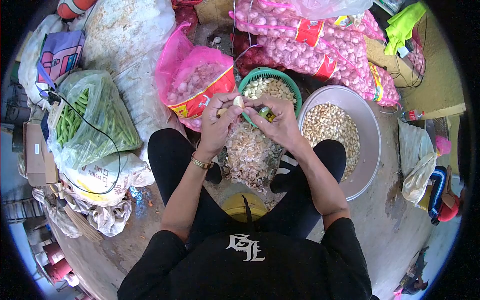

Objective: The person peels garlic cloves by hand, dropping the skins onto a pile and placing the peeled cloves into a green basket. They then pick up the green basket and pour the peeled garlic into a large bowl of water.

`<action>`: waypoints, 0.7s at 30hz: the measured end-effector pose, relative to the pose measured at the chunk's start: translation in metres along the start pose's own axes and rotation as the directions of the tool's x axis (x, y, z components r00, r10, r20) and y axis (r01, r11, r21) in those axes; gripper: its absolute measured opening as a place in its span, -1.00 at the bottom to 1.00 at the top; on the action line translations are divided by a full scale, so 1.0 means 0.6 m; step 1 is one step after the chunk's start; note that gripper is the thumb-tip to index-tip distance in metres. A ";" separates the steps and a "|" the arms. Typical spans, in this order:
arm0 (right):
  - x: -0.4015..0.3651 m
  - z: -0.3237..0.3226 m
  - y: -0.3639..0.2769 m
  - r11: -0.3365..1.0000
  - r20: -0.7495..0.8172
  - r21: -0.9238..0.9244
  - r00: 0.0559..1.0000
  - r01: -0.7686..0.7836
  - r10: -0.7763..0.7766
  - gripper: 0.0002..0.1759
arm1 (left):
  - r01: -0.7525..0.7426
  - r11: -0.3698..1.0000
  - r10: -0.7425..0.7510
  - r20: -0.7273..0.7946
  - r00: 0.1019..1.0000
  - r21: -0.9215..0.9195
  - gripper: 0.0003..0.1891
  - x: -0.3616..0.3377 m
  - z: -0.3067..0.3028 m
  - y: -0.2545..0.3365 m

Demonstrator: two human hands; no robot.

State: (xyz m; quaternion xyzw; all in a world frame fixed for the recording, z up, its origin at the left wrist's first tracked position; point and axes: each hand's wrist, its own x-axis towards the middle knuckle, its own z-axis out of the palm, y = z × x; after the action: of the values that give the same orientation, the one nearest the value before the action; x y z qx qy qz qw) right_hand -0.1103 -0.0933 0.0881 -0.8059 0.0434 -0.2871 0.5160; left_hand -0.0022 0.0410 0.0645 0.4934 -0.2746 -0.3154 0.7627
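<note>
A pale garlic clove (pixel 238 101) is pinched between the thumb and fingers of my left hand (pixel 218 122). My right hand (pixel 276 122) is closed around a small tool with a yellow-green handle (pixel 268 114), perhaps a paring knife; its blade cannot be made out. The right thumb tip is close beside the clove. Just beyond both hands sits a green basket (pixel 298 95) with peeled cloves (pixel 269 88) in it. Beneath the hands lies a heap of papery garlic skins (pixel 251 157). To the right, a wide basin (pixel 369 150) holds many unpeeled cloves (pixel 331 131).
An opened pink mesh sack of garlic bulbs (pixel 196 82) stands ahead on the left, and filled garlic sacks (pixel 310 47) are stacked behind the basket. Further left is a plastic bag of green beans (pixel 95 120). A yellow seat (pixel 245 207) shows between my legs.
</note>
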 end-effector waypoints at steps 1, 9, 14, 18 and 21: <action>-0.002 0.001 0.002 1.000 0.005 0.021 1.000 -0.016 0.016 -0.81 | -0.071 0.996 0.072 -0.010 0.997 0.061 -0.76 0.000 0.005 -0.001; -0.013 -0.001 0.015 0.995 0.025 -0.081 0.998 0.062 -0.060 -0.71 | -0.048 0.991 0.047 0.014 0.999 0.123 -0.76 -0.002 -0.003 -0.004; -0.011 0.008 0.011 0.985 0.025 -0.157 0.998 0.069 -0.066 -0.70 | -0.128 0.977 0.137 -0.044 0.990 0.173 -0.77 0.001 -0.001 -0.017; -0.002 0.013 0.017 0.982 -0.031 -0.149 0.992 0.114 -0.120 -0.73 | -0.117 0.968 0.131 -0.049 0.990 0.223 -0.78 0.000 -0.003 -0.021; 0.000 0.018 0.011 0.992 -0.032 0.036 0.992 -0.123 0.124 -0.82 | -0.009 0.998 0.013 -0.063 0.998 0.060 -0.74 -0.002 -0.001 -0.007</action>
State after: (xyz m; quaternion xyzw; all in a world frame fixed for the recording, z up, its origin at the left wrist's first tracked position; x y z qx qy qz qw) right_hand -0.1034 -0.0876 0.0792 -0.7879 0.0972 -0.2689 0.5455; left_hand -0.0036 0.0408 0.0602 0.5239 -0.2624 -0.2872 0.7577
